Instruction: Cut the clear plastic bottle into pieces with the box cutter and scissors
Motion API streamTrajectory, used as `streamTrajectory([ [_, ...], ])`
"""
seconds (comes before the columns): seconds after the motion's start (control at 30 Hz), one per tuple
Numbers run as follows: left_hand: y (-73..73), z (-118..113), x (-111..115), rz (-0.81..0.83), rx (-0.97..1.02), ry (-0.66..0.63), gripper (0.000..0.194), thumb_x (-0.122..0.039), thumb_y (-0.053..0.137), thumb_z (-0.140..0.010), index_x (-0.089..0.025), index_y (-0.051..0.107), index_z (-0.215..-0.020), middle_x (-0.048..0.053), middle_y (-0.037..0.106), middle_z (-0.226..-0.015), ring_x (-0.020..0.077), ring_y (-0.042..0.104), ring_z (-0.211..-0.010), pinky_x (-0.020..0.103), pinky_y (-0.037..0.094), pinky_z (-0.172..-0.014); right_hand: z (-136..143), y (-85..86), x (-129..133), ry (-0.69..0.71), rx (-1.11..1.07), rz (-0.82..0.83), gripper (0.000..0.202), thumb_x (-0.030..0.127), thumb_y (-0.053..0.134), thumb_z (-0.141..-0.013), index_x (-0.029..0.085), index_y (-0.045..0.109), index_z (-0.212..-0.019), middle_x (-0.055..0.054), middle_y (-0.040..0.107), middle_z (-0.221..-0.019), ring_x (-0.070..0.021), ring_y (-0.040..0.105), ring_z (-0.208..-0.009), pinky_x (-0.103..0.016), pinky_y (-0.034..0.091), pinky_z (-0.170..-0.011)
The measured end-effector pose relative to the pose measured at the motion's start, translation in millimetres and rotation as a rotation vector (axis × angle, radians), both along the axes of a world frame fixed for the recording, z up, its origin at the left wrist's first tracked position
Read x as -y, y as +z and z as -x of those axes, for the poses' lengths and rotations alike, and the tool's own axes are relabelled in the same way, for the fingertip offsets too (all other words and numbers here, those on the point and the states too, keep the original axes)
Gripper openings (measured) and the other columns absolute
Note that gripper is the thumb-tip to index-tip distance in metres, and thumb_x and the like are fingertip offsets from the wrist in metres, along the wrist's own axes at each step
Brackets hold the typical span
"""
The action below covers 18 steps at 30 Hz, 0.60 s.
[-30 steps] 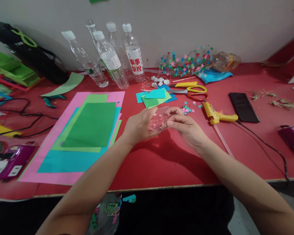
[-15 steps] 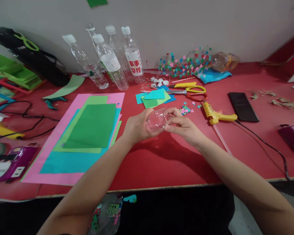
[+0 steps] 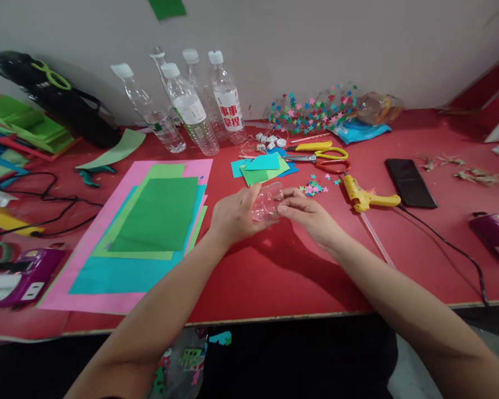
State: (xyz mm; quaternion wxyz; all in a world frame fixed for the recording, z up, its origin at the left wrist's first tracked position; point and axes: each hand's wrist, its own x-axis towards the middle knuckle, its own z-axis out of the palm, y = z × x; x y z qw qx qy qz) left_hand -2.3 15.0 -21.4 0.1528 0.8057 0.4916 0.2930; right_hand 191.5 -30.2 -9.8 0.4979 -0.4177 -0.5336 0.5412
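Observation:
A short, clear plastic bottle piece [image 3: 268, 201] is held above the red table [image 3: 258, 288], tilted on its side. Wrapped round its left end is my left hand [image 3: 232, 215], closed. My right hand [image 3: 306, 213] is closed at the other end, thumb and fingers pinching the edge. Just beyond my hands lie small blue and green foam pieces [image 3: 263, 162]. Pink, blue and green star shapes [image 3: 314, 188] are scattered behind my right hand. To its right rests a yellow glue gun [image 3: 363, 195] with a clear glue stick in it.
Stacked coloured sheets [image 3: 153, 216] lie on the left. Several clear bottles [image 3: 228, 102] stand by the wall, near a star-covered bottle [image 3: 311, 111]. Scissors [image 3: 332, 160], a black phone [image 3: 411, 183] and a purple power strip [image 3: 497, 235] are at the right. A cord [image 3: 444, 244] trails to the front edge.
The bottle piece has turned slightly between my hands, its side now facing me more. My right fingers have shifted along its right edge. The head view has moved a little.

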Motion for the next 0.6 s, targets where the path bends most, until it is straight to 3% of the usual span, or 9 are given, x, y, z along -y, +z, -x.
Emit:
streamTrajectory([
  [0.1, -0.9, 0.2, -0.5, -0.043, -0.072, 0.028, 0.080, -0.066, 0.075, -0.066, -0.020, 0.058, -0.128, 0.016, 0.072, -0.110, 0.0348, 0.070, -0.101, 0.038, 0.050, -0.084, -0.6, 3.6, 1.8, 0.036, 0.023, -0.055, 0.021, 0.042, 0.073, -0.082, 0.024, 0.072, -0.071, -0.003, 0.055, -0.105, -0.0209, 0.052, -0.111, -0.040, 0.039, -0.107],
  [0.2, -2.2, 2.6, -3.1, -0.078, -0.083, 0.024, 0.085, -0.069, 0.074, -0.066, -0.020, 0.051, -0.132, 0.015, 0.070, -0.117, 0.0324, 0.069, -0.104, 0.038, 0.052, -0.083, -3.1, 9.1, 3.4, 0.036, 0.142, -0.149, 0.016, 0.039, 0.071, -0.084, 0.025, 0.076, -0.079, -0.004, 0.059, -0.105, -0.0216, 0.054, -0.113, -0.043, 0.036, -0.110],
  [0.27, -4.8, 5.3, -6.3, -0.102, 0.030, -0.001, 0.094, -0.075, 0.072, -0.063, -0.020, 0.046, -0.134, 0.015, 0.066, -0.125, 0.0307, 0.067, -0.106, 0.038, 0.052, -0.083, -6.1, 12.7, 2.6, 0.003, 0.155, -0.198, 0.014, 0.038, 0.071, -0.085, 0.026, 0.077, -0.087, -0.004, 0.063, -0.109, -0.0225, 0.055, -0.117, -0.044, 0.034, -0.112],
  [0.33, -8.2, 7.4, -10.2, -0.083, 0.223, -0.036, 0.098, -0.082, 0.068, -0.060, -0.021, 0.044, -0.133, 0.014, 0.062, -0.129, 0.0288, 0.066, -0.104, 0.037, 0.052, -0.082, -9.8, 14.9, -0.2, -0.052, 0.019, -0.158, 0.017, 0.042, 0.068, -0.087, 0.028, 0.077, -0.092, -0.003, 0.068, -0.114, -0.0226, 0.056, -0.120, -0.043, 0.035, -0.112],
  [0.4, -10.8, 7.6, -13.6, 0.021, 0.455, -0.055, 0.094, -0.084, 0.066, -0.062, -0.022, 0.046, -0.130, 0.011, 0.063, -0.122, 0.0241, 0.066, -0.095, 0.033, 0.052, -0.075, -13.7, 15.2, -4.4, -0.098, -0.169, -0.028, 0.024, 0.048, 0.065, -0.088, 0.028, 0.076, -0.093, -0.003, 0.071, -0.116, -0.0222, 0.058, -0.121, -0.042, 0.039, -0.109],
  [0.47, -11.4, 5.4, -15.7, 0.217, 0.675, -0.061, 0.082, -0.081, 0.065, -0.066, -0.023, 0.050, -0.122, 0.005, 0.066, -0.098, 0.0159, 0.063, -0.073, 0.027, 0.047, -0.061, -17.0, 13.0, -8.8, -0.123, -0.284, 0.104, 0.031, 0.055, 0.063, -0.086, 0.026, 0.074, -0.087, -0.004, 0.073, -0.110, -0.0218, 0.062, -0.115, -0.040, 0.045, -0.103],
  [0.53, -9.8, 1.6, -16.5, 0.433, 0.858, -0.068, 0.071, -0.079, 0.062, -0.070, -0.021, 0.054, -0.111, -0.002, 0.058, -0.073, 0.0099, 0.051, -0.053, 0.022, 0.038, -0.048, -18.9, 8.6, -11.9, -0.142, -0.267, 0.168, 0.038, 0.058, 0.062, -0.084, 0.023, 0.070, -0.073, -0.005, 0.074, -0.090, -0.0206, 0.066, -0.098, -0.038, 0.049, -0.095],
  [0.6, -6.8, -2.0, -16.7, 0.605, 0.984, -0.090, 0.065, -0.080, 0.057, -0.073, -0.020, 0.057, -0.099, -0.004, 0.051, -0.060, 0.0082, 0.044, -0.045, 0.020, 0.031, -0.041, -18.3, 3.6, -12.6, -0.131, -0.127, 0.167, 0.040, 0.055, 0.062, -0.084, 0.021, 0.064, -0.061, -0.004, 0.068, -0.070, -0.0180, 0.064, -0.078, -0.036, 0.050, -0.086],
])
